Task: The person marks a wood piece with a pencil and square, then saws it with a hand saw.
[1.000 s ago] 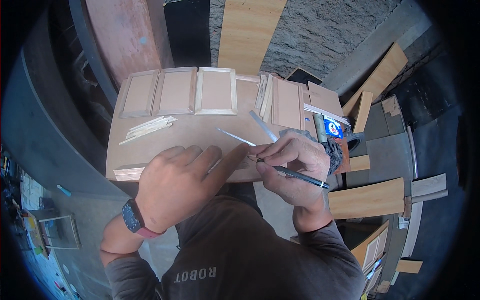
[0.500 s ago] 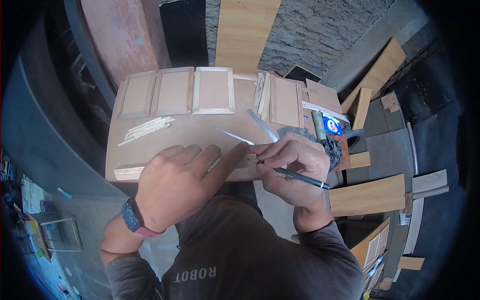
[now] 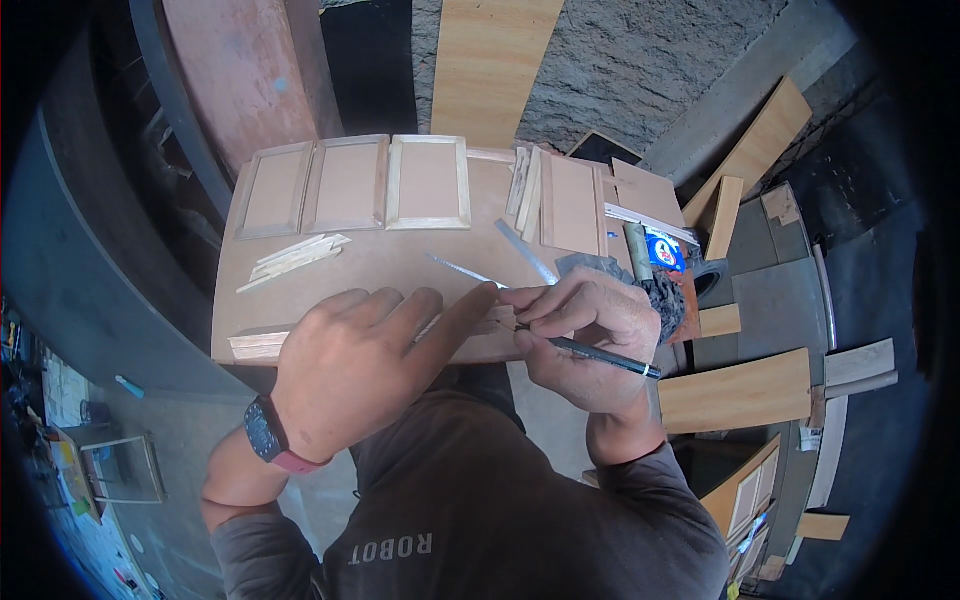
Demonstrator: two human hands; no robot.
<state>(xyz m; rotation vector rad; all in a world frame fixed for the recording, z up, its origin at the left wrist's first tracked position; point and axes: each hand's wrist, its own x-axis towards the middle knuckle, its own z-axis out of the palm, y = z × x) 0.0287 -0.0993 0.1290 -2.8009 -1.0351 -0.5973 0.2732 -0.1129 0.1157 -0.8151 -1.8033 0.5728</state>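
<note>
Near the front edge of the workbench, my left hand (image 3: 355,345) is laid over a bundle of pale wooden strips (image 3: 258,344), its thumb hidden. Its index fingertip presses down beside a thin metal blade (image 3: 462,270), close to the fingers of my other hand. A slim black pencil (image 3: 605,357) is pinched in my right hand (image 3: 590,340), its tip pointing left at the strips' right end. Just beyond lies a second flat metal strip (image 3: 524,250). What the right thumb and fingers cover at the pencil tip cannot be made out.
Framed wooden panels (image 3: 428,182) line the workbench's (image 3: 400,265) far edge. Loose wood slivers (image 3: 292,260) lie at the left. At the right are a plain panel (image 3: 570,205), a blue packet (image 3: 663,250) and dark crumpled cloth (image 3: 664,297). Boards (image 3: 740,390) lean beyond the right side.
Almost nothing differs. The right hand and pencil have shifted very slightly; the left hand stays over the wooden strips.
</note>
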